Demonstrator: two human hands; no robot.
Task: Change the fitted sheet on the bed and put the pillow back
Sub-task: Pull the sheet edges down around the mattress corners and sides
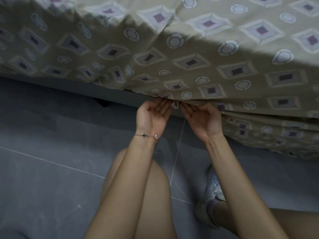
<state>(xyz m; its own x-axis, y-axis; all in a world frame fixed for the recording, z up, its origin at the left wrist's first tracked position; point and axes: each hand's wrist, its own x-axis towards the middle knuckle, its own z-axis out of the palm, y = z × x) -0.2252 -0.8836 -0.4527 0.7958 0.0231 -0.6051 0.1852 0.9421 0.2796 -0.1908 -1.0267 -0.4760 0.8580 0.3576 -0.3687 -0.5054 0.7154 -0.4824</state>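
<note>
Fitted sheet (189, 62) is tan-beige and printed with pale diamonds with dark purple square centres, plus pale segmented rings. It covers the bed across the whole far part of the view and drapes down the near side. The far right of it is lit and the rest is in shadow. The fabric is wrinkled, with folds bunched along the lower hem at right. A dark bed base (69, 85) shows under the hem at left.

Left hand (152, 116) is palm up at the hem. Its grip is spread, with fingers near straight and tips touching the sheet edge. Right hand (202, 119) is just beside it, also palm up with fingers extended and tips at the hem; the very tips are hidden by fabric. A small tuck of sheet hangs between the two hands.

A thin bracelet (146, 135) with a pearl bead sits on the left wrist. A pale thread (177, 152) hangs down from the hem between the forearms. Grey tiled floor (51, 144) lies below. Bare knees are near centre, with a light sneaker (209, 192) near right.
</note>
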